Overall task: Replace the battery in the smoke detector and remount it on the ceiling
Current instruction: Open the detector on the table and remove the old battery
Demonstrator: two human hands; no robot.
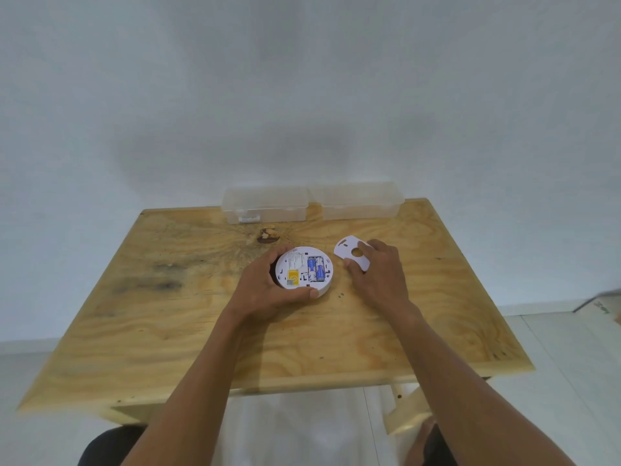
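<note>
Gripping detector [303, 272] left [265, 287], plate [352, 257] right [378, 270], over wooden table [201, 331], white wall behind.

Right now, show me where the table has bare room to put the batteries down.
Free: the table left of the left hand, and its near edge between the forearms. Crowded: the smoke detector, mounting plate, right hand, and plastic boxes behind.

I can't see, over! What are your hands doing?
Left hand grips round white smoke detector, blue batteries showing. Right hand pinches white plastic mounting plate. Nothing blocking.
</note>
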